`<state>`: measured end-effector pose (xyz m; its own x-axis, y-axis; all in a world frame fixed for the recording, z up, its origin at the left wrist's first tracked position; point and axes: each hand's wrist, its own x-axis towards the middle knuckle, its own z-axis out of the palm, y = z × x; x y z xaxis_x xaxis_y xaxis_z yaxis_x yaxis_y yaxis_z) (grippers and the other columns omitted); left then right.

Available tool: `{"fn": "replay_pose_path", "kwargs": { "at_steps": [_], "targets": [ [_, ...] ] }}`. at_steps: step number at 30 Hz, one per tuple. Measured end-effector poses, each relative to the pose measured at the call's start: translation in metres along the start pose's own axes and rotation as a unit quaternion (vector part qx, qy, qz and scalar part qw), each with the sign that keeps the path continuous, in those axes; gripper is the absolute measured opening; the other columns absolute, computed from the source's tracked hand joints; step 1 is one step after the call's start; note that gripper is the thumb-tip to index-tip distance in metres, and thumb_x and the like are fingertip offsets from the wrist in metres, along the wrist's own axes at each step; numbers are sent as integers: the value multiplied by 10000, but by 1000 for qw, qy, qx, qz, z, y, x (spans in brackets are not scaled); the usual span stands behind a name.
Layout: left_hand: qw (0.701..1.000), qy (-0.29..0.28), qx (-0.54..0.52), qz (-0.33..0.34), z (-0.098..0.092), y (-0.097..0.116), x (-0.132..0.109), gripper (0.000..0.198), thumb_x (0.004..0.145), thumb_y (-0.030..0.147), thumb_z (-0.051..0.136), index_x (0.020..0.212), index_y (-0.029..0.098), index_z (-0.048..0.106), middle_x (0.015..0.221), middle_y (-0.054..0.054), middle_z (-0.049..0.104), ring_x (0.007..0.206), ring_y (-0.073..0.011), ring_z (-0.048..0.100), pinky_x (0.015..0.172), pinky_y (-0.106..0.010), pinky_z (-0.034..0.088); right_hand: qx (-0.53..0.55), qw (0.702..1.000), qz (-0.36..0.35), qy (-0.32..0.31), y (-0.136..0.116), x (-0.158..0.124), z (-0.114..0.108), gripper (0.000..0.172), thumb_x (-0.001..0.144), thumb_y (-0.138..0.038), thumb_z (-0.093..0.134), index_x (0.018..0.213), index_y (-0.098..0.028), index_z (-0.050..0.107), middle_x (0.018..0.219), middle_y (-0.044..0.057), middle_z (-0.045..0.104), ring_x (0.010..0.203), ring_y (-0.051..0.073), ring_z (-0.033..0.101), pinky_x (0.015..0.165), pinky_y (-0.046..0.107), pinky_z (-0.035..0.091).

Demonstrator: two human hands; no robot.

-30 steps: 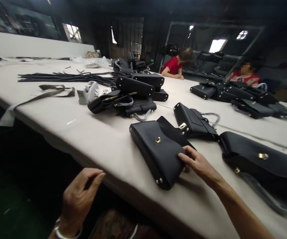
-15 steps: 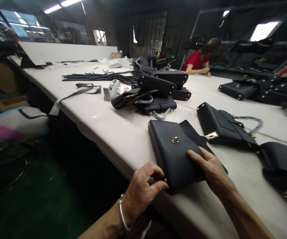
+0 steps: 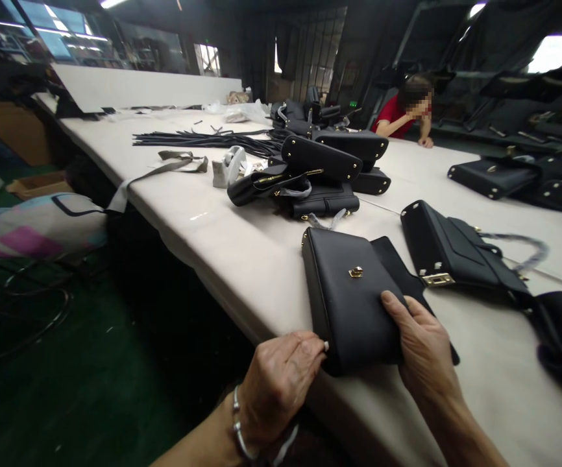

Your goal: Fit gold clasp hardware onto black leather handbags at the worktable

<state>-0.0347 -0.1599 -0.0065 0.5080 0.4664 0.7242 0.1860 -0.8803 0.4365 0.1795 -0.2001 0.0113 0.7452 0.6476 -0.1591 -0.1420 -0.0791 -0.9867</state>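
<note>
A black handbag (image 3: 352,305) lies at the table's near edge, its flap (image 3: 400,269) folded out to the right and a gold turn-lock (image 3: 355,272) showing on its front. My right hand (image 3: 424,344) grips the bag's right side, thumb on top and fingers underneath. At the bag's near left corner, my left hand (image 3: 285,370) has its fingers pressed together beside a small whitish stud (image 3: 326,346). Whatever is pinched between those fingertips is hidden. A silver bracelet (image 3: 237,421) circles my left wrist.
Another black handbag (image 3: 456,250) with a wrapped handle lies to the right. Beyond my bag are a pile of handbags (image 3: 320,162), black straps (image 3: 198,139) and a grey strip (image 3: 159,170). A person in red (image 3: 402,113) leans on the far edge. A cushioned stool (image 3: 42,227) stands left.
My left fingers have closed together at the bag's corner, where thumb and fingers were curled apart. The view has shifted slightly left. The far person has raised a hand toward the head.
</note>
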Motion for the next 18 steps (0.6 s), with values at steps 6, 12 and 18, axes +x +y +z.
{"fn": "replay_pose_path", "kwargs": {
  "at_steps": [6,12,18],
  "targets": [
    [998,-2,57,-22,-10,-10,2,162,937,62,504,1063,114,591,891,-83,710,780,-181,700,708,-275,592,-6,1000,-12,4,3,-7,13,434,678,-522,807,944,-206,676,899,-9,739,795,179,662,695,234,542],
    [996,1,87,-25,-9,-10,3,125,909,63,519,944,150,601,815,-43,693,709,-172,671,665,-280,554,-36,999,-21,26,7,-6,10,471,681,-520,804,1001,-201,673,960,3,737,845,202,665,695,246,553],
    [996,8,54,-72,-2,-12,5,153,873,52,510,818,178,577,781,-22,658,683,-154,610,656,-262,494,-25,1000,11,13,-3,-12,13,485,614,-572,833,918,-223,690,877,-45,729,791,129,617,692,163,506]
  ]
}}
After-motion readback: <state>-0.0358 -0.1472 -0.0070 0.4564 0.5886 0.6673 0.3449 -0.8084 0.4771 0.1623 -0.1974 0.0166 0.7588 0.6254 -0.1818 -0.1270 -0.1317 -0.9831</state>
